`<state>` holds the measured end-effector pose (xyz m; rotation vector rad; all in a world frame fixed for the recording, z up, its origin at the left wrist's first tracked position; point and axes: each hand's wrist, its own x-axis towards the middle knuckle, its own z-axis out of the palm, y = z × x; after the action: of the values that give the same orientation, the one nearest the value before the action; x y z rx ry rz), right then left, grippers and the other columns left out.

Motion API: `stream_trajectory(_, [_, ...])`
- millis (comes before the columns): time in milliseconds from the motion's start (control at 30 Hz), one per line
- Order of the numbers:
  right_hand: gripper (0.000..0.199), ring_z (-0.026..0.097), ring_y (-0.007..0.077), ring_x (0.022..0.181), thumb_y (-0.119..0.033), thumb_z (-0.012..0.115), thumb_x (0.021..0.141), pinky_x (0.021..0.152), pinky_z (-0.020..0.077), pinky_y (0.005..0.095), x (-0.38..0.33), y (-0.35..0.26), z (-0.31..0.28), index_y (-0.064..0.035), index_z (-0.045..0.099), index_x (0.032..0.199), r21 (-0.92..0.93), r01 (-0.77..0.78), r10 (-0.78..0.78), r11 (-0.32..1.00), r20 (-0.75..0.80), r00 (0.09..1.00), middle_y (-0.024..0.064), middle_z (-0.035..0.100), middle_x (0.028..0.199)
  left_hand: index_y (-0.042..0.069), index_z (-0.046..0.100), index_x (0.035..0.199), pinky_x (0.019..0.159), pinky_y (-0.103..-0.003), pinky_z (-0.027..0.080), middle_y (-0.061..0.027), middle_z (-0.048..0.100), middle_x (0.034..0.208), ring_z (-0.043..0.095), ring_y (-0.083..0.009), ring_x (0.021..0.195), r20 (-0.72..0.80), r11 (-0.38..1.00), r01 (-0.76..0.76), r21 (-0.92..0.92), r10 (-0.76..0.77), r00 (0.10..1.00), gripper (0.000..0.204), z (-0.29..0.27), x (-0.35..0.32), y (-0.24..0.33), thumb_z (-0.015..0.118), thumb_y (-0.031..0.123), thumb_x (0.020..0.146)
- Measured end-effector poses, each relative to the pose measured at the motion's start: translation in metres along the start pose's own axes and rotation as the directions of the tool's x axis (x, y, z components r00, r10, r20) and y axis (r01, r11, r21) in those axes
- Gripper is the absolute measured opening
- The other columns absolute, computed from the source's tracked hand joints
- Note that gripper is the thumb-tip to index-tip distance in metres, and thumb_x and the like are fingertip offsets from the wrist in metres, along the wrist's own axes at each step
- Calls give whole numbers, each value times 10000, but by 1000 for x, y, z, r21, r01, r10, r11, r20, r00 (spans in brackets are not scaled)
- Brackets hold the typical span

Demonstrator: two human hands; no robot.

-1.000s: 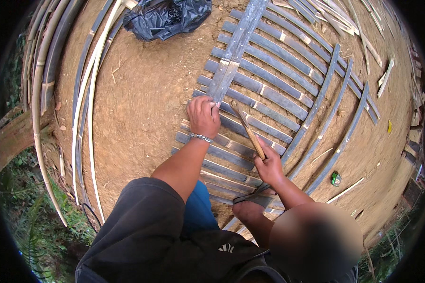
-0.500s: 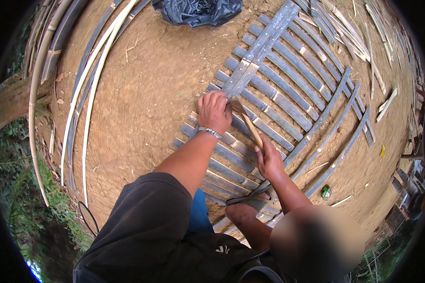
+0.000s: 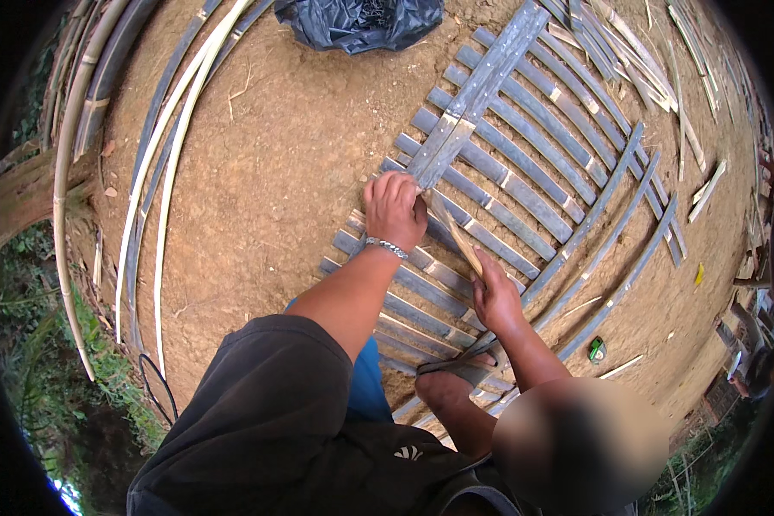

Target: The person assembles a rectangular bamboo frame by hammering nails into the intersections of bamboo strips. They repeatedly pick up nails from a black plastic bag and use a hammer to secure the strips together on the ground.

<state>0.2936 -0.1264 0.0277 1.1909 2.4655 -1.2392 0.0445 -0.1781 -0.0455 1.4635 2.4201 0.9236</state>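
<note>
A panel of spaced dark bamboo slats (image 3: 512, 185) lies on the dirt, crossed by a lengthwise pair of bamboo strips (image 3: 477, 90). My left hand (image 3: 395, 209) is closed over the near end of these strips, fingers bent and thumb on the right side; whatever lies under the fingers is hidden. My right hand (image 3: 495, 291) grips the pale wooden handle of a tool (image 3: 463, 236). The tool slants up and left, its far end close to my left thumb. That end is blurred, so I cannot tell its kind.
A black plastic bag (image 3: 359, 26) with dark contents sits at the top. Long bamboo poles (image 3: 64, 185) and pale strips (image 3: 138, 206) lie at left. Loose bamboo pieces (image 3: 632, 60) are scattered at upper right. My sandalled foot (image 3: 447, 387) stands on the slats, near a green tape measure (image 3: 597, 349).
The tool's far end has shifted slightly beside my left thumb, and its handle remains in my right hand. My left hand stays on the strips. The whole view has moved a little.
</note>
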Motion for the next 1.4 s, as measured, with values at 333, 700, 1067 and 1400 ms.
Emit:
stream_trajectory(333, [585, 605, 472, 1240, -20, 635, 960, 1049, 500, 466, 4, -5, -6, -79, 477, 1520, 72, -39, 38, 997, 8, 999, 273, 610, 1371, 98, 619, 991, 1029, -504, 387, -68, 652, 1107, 579, -317, 1170, -38, 1000, -3, 4, 3, 999, 284, -1, 1, 1, 745, 64, 739])
stream_trajectory(700, [552, 609, 474, 1246, 0, 626, 957, 1056, 499, 461, 0, -6, 1, -64, 492, 1488, 95, 121, -106, 988, -154, 982, 286, 610, 1370, 96, 645, 970, 1014, -493, 392, -70, 659, 1098, 580, -307, 1166, -53, 999, 4, 35, -2, 999, 239, -2, 3, 1, 739, 77, 751])
stream_trajectory(1067, [528, 616, 458, 1248, -31, 625, 974, 1051, 501, 456, 3, -11, -5, -52, 498, 1485, 62, 1, 1, 998, -21, 1000, 277, 608, 1385, 94, 659, 960, 1004, -496, 393, -74, 662, 1098, 576, -309, 1160, -49, 1000, -2, 27, 3, 999, 215, -2, 0, 1, 758, 104, 770])
stream_trajectory(1400, [491, 641, 414, 1249, -71, 627, 1008, 1036, 505, 424, -12, -7, -10, -45, 507, 1483, 173, -35, 67, 984, -183, 981, 271, 644, 1339, 60, 660, 1071, 1056, -514, 369, -124, 639, 1180, 549, -332, 1201, -177, 990, 142, 4, -139, 974, 253, -2, 0, 5, 676, 177, 847])
